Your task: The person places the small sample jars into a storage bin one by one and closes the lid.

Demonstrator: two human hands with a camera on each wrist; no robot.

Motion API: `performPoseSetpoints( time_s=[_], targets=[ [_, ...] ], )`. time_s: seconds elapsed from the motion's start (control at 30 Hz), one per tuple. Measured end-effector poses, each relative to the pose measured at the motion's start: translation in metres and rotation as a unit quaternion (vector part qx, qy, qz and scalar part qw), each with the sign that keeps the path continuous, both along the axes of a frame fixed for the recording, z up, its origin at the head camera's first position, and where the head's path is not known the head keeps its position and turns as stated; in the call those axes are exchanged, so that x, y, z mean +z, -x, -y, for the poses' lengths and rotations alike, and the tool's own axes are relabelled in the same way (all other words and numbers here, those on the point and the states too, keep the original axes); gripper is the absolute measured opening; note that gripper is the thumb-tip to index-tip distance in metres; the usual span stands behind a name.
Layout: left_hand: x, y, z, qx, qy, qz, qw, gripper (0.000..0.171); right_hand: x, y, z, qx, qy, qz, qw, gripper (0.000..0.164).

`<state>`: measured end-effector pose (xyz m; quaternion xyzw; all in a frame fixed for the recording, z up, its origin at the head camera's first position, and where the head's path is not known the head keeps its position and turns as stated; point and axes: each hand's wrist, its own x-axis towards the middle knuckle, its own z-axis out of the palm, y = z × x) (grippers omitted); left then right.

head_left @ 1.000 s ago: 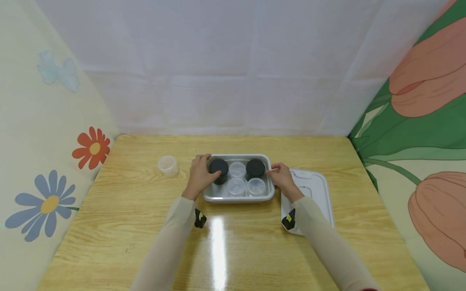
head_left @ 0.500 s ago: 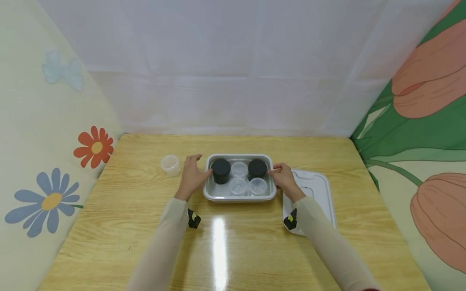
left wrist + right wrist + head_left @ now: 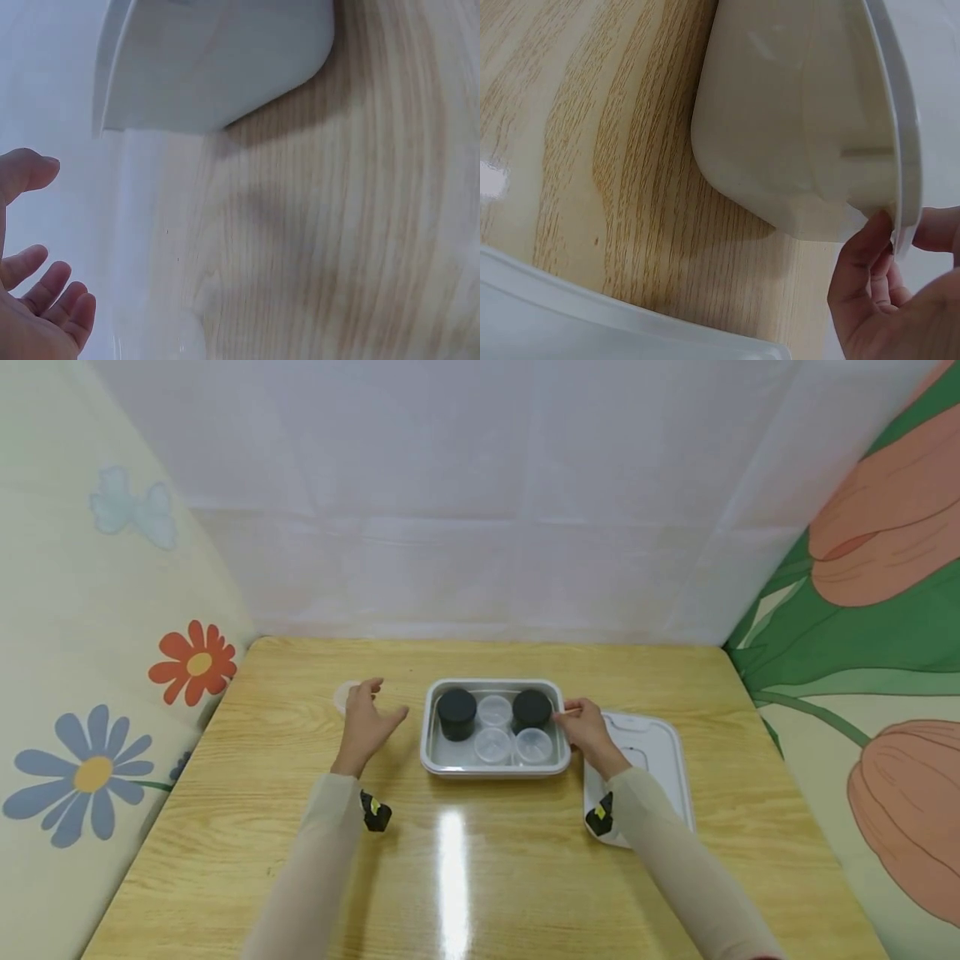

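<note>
The right hand (image 3: 588, 731) pinches, between the thumb and fingers, the rim at the right end of a white rectangular container (image 3: 453, 752). The left hand (image 3: 365, 727) is opened, with its thumb apart from the loosely bent fingers, and it holds nothing. It is in the gap between the container's left end and a clear plastic cup (image 3: 342, 695), which it partly hides in the head view.

The container stands upright on the wooden counter (image 3: 187, 860). Inside it, two black round tubs (image 3: 457, 713) are in the back row, with one clear cup (image 3: 494, 711) between them. Two more clear cups (image 3: 492, 745) stand side by side in front, at the middle and the right.

To the right of the container lies a white lid (image 3: 660, 745), flat on the counter and partly under the right sleeve (image 3: 667, 843). Behind the counter hangs a white cloth (image 3: 480, 552).
</note>
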<state>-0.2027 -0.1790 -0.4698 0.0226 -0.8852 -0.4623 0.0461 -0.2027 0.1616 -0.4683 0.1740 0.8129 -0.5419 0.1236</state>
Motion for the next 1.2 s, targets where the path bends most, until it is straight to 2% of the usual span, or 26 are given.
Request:
performPoseSetpoints(
  time_s=[0.4, 0.6, 0.73, 0.93, 1.2],
  targets=[
    [0.009, 0.004, 0.037, 0.041, -0.021, 0.009, 0.9989, 0.071, 0.002, 0.000, 0.000, -0.003, 0.002, 0.006, 1.000, 0.036],
    [0.004, 0.003, 0.051, 0.067, -0.031, 0.038, 0.9965, 0.073, 0.003, 0.000, 0.000, -0.003, 0.002, 0.004, 1.000, 0.037],
    [-0.002, 0.002, 0.058, 0.078, -0.032, 0.044, 0.9955, 0.074, 0.003, 0.000, 0.000, -0.006, 0.004, 0.004, 1.000, 0.036],
    [-0.006, 0.001, 0.064, 0.073, -0.042, 0.049, 0.9953, 0.079, 0.004, -0.001, 0.000, -0.008, 0.009, 0.001, 1.000, 0.035],
    [-0.013, 0.004, 0.060, 0.080, -0.044, 0.061, 0.9940, 0.088, 0.004, -0.002, 0.001, -0.004, 0.002, -0.002, 1.000, 0.036]
  ],
)
